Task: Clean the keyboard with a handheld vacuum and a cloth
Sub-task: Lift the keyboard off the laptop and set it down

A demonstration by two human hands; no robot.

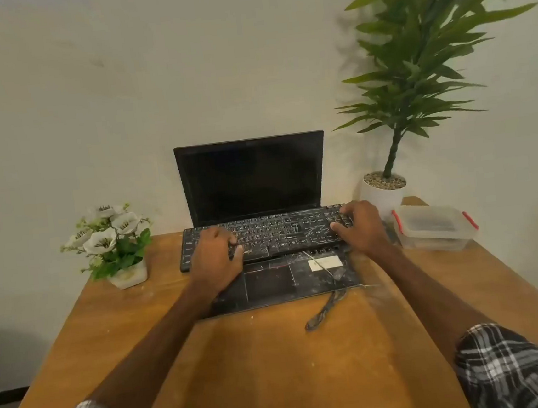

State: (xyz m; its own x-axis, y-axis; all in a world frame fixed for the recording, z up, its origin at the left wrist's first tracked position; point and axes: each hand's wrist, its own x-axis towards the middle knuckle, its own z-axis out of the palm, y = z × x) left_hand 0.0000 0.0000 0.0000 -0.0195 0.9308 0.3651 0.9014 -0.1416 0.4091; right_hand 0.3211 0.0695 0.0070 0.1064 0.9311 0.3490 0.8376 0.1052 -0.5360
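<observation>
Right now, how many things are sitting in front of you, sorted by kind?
Plants in pots: 2 (white flowers, tall green plant)
Computer things: 3 (laptop, keyboard, cable)
Plastic box: 1
Total: 6

The light is dim and warm, tinting the wall (pixel 102 88) yellowish. It comes from the right: the plant (pixel 427 57) throws a soft shadow leftward onto the wall. The whole picture is soft, and the keyboard (pixel 280 232) markings smear. The wide lens bows the table (pixel 277 367) edges outward.
</observation>
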